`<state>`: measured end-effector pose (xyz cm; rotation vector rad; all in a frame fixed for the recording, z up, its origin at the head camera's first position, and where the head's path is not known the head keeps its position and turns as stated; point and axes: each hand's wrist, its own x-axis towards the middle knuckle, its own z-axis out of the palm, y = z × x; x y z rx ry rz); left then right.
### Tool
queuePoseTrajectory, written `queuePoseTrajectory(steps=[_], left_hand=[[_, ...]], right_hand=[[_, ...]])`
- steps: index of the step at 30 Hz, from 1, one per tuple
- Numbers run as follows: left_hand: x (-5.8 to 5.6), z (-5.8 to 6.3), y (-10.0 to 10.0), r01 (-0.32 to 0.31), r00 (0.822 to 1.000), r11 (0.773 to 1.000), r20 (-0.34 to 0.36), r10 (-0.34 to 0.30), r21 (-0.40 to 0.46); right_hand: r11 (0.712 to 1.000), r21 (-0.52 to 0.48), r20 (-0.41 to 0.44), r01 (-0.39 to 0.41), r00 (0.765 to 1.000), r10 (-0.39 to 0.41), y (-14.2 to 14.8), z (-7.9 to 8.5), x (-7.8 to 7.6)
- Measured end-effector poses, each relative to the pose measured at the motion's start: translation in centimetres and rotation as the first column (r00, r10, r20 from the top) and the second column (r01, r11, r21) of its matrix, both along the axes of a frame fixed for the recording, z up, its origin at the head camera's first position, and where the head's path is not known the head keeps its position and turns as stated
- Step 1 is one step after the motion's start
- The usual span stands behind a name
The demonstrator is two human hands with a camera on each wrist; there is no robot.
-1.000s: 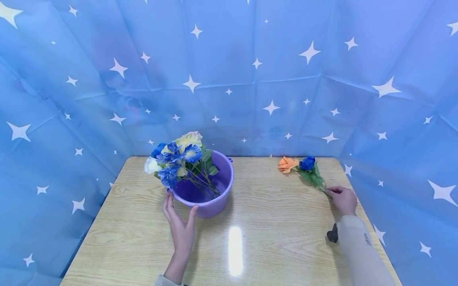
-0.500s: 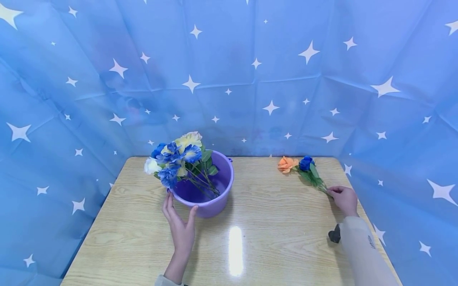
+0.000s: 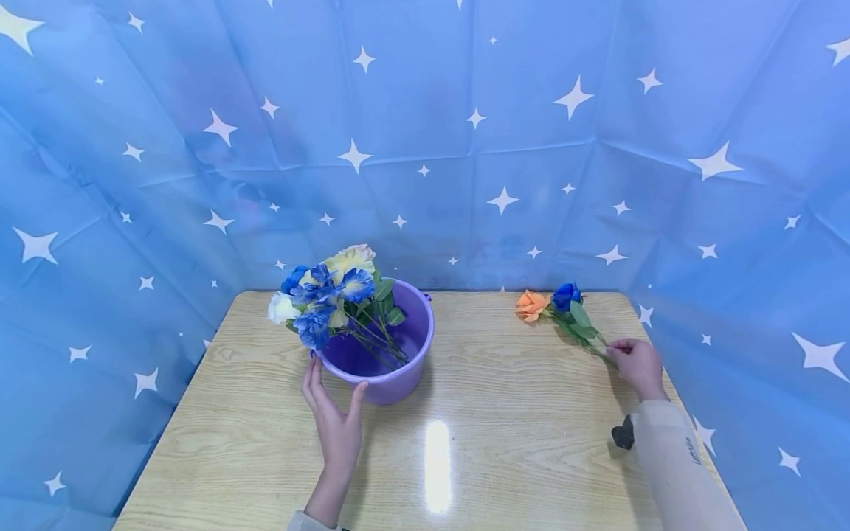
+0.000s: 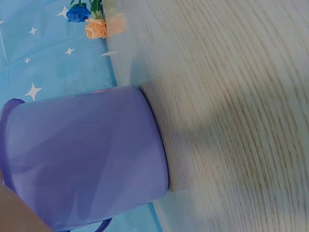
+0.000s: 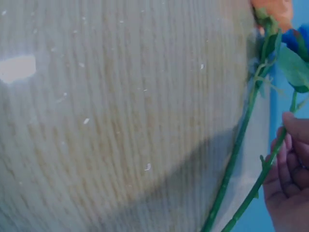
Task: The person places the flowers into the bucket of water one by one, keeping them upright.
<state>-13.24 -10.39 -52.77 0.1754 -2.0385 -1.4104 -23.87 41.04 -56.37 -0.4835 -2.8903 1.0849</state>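
A purple bucket [image 3: 398, 383] stands on the table at left of centre in the head view. Blue, yellow and white artificial flowers [image 3: 325, 295] lean out over its left rim. My left hand [image 3: 336, 428] rests against the bucket's near side, thumb and fingers spread and fairly straight. At the table's right side my right hand [image 3: 637, 365] pinches the green stem of a blue rose [image 3: 566, 296] between thumb and fingers. An orange rose [image 3: 532, 305] lies beside it. In the right wrist view the held stem [image 5: 263, 175] slants apart from the orange rose's stem [image 5: 236, 147].
The wooden table [image 3: 505, 442] ends at a blue curtain [image 3: 425, 110] with white stars behind and at both sides. A bright light reflection [image 3: 437, 464] shows on the tabletop. A small black object [image 3: 623, 433] sits at the right sleeve's cuff.
The blue rose's bloom has risen slightly and shifted a little left, as the right hand lifts its stem. The orange rose, the bucket and the left hand stay put.
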Motion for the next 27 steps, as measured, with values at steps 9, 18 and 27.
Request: queuePoseTrajectory(steps=[9,18,27], left_hand=[[-0.1,-0.1,-0.1,0.0,1.0,1.0,-0.005,0.0,-0.008],[0.0,0.0,-0.1,-0.001,1.0,1.0,0.004,0.001,-0.013],[-0.1,-0.1,-0.2,0.0,1.0,1.0,-0.004,0.0,-0.018]], right_hand=[[0.999,0.034,-0.078,-0.031,0.996,0.034,-0.8,1.3,-0.1],[0.996,0.06,-0.137,-0.073,0.987,0.08,-1.4,2.6,0.0],[0.991,0.074,-0.181,-0.112,0.976,0.124,-2.2,3.7,0.0]])
